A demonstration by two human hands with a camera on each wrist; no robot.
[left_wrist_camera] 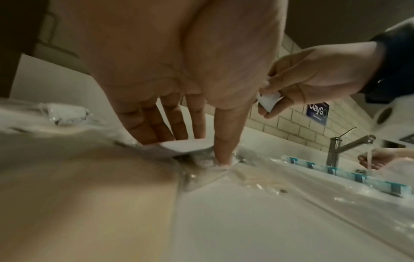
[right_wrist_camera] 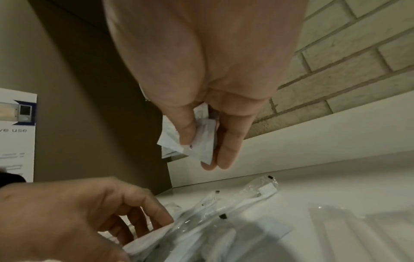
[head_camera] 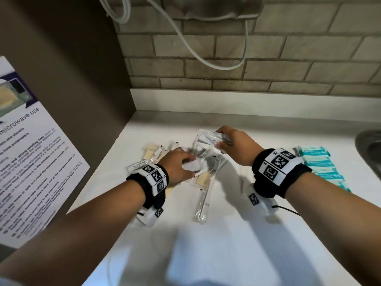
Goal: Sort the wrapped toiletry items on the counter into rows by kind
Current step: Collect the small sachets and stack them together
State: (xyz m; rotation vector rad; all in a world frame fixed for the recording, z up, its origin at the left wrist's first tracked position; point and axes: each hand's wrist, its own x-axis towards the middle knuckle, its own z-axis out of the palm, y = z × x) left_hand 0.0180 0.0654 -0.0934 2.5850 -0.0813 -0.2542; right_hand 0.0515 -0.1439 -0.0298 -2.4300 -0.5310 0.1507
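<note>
A jumble of clear-wrapped toiletry items [head_camera: 206,162] lies mid-counter: beige sachets [head_camera: 151,152], a shampoo sachet [head_camera: 137,165] and a long clear-wrapped stick [head_camera: 204,203]. My left hand [head_camera: 190,166] is down on the pile, pinching a white packet [left_wrist_camera: 186,144] between fingers and thumb [left_wrist_camera: 224,156]. My right hand [head_camera: 221,141] is raised above the pile's far side and grips a few white packets [right_wrist_camera: 201,141], one printed "Tooth" [head_camera: 208,139]. Teal-wrapped items [head_camera: 317,164] lie side by side in a row at the right.
A sink [head_camera: 369,149] sits at the counter's right edge; in the left wrist view its tap [left_wrist_camera: 342,147] runs over another person's hand [left_wrist_camera: 376,159]. A brown panel with a microwave notice [head_camera: 31,151] closes the left side. Cables [head_camera: 206,58] hang on the brick wall.
</note>
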